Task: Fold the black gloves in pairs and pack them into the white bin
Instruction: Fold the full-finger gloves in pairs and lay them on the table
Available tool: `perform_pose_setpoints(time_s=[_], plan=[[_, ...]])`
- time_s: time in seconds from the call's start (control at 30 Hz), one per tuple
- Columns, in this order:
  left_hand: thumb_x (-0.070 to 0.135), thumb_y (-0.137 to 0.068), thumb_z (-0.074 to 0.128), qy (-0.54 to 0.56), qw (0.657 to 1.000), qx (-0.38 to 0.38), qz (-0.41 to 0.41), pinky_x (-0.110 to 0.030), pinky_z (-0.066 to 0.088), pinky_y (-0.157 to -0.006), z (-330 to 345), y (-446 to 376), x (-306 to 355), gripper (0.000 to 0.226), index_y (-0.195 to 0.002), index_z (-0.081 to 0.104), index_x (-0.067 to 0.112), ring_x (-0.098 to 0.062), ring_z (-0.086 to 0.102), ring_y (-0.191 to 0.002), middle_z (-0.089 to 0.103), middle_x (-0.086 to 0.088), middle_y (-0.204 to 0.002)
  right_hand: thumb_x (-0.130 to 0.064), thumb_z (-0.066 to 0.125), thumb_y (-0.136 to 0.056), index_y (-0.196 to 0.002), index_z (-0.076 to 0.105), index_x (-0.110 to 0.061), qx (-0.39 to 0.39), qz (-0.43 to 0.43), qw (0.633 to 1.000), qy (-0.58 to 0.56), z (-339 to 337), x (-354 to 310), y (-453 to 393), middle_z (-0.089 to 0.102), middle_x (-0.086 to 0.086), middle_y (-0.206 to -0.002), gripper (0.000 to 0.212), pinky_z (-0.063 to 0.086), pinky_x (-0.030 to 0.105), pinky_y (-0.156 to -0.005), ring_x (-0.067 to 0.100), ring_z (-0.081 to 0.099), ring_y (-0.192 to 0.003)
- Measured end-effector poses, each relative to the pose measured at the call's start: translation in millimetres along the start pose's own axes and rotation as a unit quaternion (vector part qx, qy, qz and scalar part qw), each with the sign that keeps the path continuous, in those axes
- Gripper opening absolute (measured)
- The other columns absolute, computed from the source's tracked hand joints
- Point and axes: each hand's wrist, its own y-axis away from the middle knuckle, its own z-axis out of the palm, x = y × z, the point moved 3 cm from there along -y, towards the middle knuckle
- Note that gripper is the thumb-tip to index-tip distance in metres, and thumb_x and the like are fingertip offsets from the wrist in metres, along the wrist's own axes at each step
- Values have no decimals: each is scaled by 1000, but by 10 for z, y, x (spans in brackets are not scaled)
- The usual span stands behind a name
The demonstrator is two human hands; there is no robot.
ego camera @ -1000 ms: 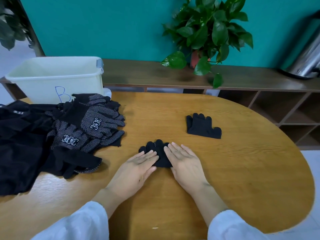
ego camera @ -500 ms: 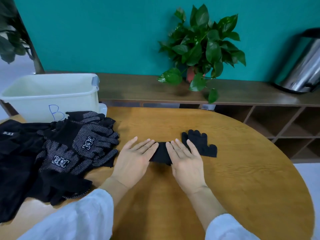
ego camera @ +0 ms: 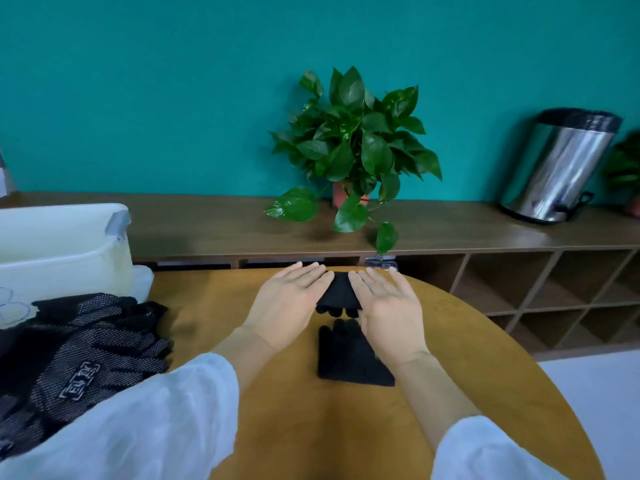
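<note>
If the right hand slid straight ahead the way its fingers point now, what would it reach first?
Probably the far edge of the round wooden table: the right hand lies flat, fingertips almost at that edge. Beyond it is a gap, then the dark wooden shelf unit. Depth is hard to judge.

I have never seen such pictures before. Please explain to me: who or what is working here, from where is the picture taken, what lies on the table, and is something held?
No machine works here: a person does, with bare hands. The camera sits on the person's head and looks forward and down. The left hand and the right hand are flat and open, and a folded black glove lies between them. A second black glove lies nearer on the wooden table. A pile of dotted gloves and a white bin are on the left.
</note>
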Motion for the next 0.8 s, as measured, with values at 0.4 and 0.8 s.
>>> perform_pose_setpoints(time_s=[0.4,0.8], plan=[[5,-44,94,65,997,-52,0,-30,51,-92,839,112,300,73,-114,73,15,-17,69,-106,72,-5,-114,-1,86,-54,-113,72,-4,-48,-33,998,2,585,317,567,73,13,-108,61,47,49,-99,24,69,-106],[9,-54,92,52,989,-142,5,-32,45,-101,1032,514,473,78,-127,65,12,-16,62,-118,65,-8,-127,-11,90,-57,-114,71,-7,-104,-80,991,-24,796,269,920,72,12,-110,61,53,43,-95,23,68,-108]])
